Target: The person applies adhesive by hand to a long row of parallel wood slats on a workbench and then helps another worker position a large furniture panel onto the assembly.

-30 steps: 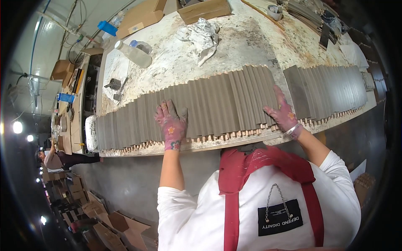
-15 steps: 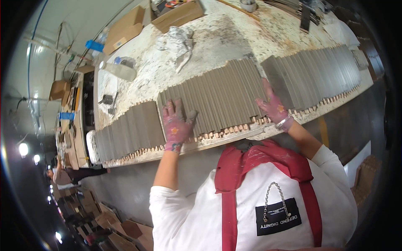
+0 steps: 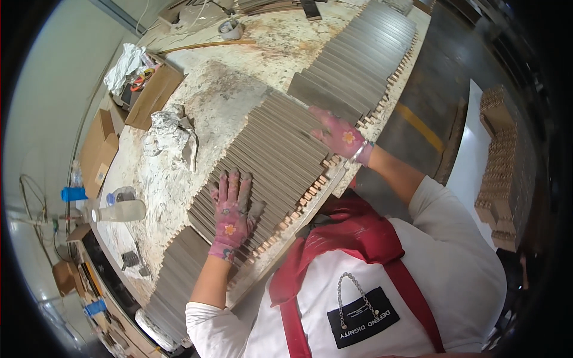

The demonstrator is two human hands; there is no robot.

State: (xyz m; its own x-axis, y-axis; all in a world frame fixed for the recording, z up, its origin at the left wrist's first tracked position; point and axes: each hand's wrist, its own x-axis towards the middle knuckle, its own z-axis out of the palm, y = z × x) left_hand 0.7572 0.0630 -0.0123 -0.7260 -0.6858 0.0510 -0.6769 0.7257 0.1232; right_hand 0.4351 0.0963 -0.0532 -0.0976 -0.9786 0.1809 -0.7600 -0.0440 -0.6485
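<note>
A row of thin grey-brown strips [image 3: 268, 155] with pale wooden-looking ends lies packed side by side on the table. My left hand [image 3: 231, 213], in a pink flowered glove with dirty fingertips, rests flat on the left part of this row with its fingers spread. At the row's right end is my right hand [image 3: 341, 134], gloved alike, its fingers stretched out against the outermost strips. Beyond it another row of grey strips [image 3: 358, 62] runs up along the table edge. A third row of strips [image 3: 182, 277] lies to the left, partly hidden behind my left forearm.
The stained white table [image 3: 209, 95] carries crumpled plastic [image 3: 171, 136], a pale bottle [image 3: 122, 211], a tape roll [image 3: 230, 28] and an open cardboard box [image 3: 154, 95] with tools. Stacked brown pieces [image 3: 504, 167] stand off to the right, past the grey floor [image 3: 412, 89].
The view has turned, so the table now slants up to the right. My left hand has shifted from the middle row's left edge onto its top. My right hand stays at the other end.
</note>
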